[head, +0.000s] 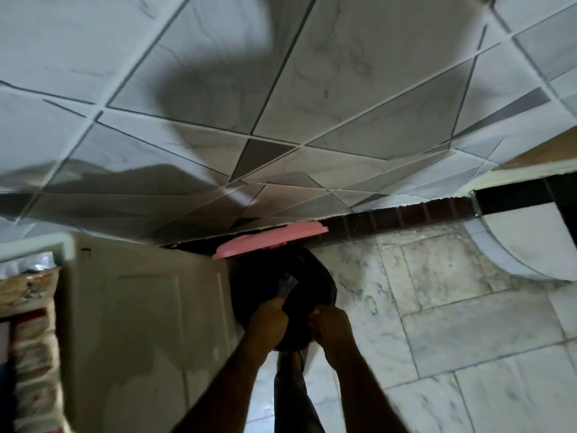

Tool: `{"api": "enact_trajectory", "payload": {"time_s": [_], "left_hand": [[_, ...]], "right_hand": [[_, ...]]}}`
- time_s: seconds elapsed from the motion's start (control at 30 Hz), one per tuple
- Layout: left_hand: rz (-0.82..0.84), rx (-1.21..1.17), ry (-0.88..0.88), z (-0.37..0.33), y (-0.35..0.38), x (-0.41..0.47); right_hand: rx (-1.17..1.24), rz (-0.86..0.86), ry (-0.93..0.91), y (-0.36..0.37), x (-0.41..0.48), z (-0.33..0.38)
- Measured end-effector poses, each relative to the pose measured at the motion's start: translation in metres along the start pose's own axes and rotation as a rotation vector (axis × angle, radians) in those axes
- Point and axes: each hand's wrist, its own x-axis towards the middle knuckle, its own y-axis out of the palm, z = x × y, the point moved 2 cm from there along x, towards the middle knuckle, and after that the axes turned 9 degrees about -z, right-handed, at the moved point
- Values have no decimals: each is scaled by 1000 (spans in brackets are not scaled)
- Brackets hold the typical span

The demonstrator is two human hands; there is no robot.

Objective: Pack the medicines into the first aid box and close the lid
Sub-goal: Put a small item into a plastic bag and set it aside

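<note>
My left hand (pixel 269 321) is closed on a small silvery medicine strip (pixel 288 284) and holds it over a round black bin (pixel 265 276) on the floor. My right hand (pixel 331 323) pinches the near rim of the bin's black liner. Both hands are at the bin's near edge, close together. The bin's pink lid (pixel 271 240) stands tipped open behind it, against the wall. I see no first aid box that I can identify for sure.
A tall white cabinet (pixel 140 323) stands right beside the bin on the left. Printed packets (pixel 31 323) are stacked at the far left edge. Marble floor tiles (pixel 452 323) spread to the right. A tiled wall (pixel 281 89) rises behind.
</note>
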Motion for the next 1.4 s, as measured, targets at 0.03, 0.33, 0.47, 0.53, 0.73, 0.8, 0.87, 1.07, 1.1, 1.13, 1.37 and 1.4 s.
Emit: {"api": "enact_trajectory", "payload": {"time_s": [0.03,0.33,0.47,0.53,0.73,0.8,0.87,1.07,1.1,1.13,1.37,1.4], "left_hand": [[-6,9,21,-2,-2,-5],[-83,-54,269,-61,-71,-119],[-138,-187,344,-80,-86,-149],[-177,-248,434,-81,-114,-184],[-278,-336,615,-75,-195,-267],[-302,-387,662,-67,-219,-294],[-344,-435,710,-55,-245,-319],[-471,-593,866,-7,-311,-382],[-476,-642,889,1,-319,-389],[-503,-676,906,16,-330,-396],[-711,-733,804,114,-379,-405],[-719,-756,782,128,-383,-402]], "right_hand": [[53,64,32,-4,-10,3],[-15,-40,-357,-31,-125,66],[42,-51,-521,-35,-171,91],[89,-51,-615,-37,-218,102],[162,-35,-827,-32,-336,122],[188,-30,-918,-28,-372,125],[216,-2,-974,-19,-405,126],[198,151,-1104,23,-486,121],[168,180,-1139,32,-498,118],[131,216,-1171,45,-510,113],[-165,358,-1352,131,-545,74],[-216,371,-1363,141,-545,68]]}}
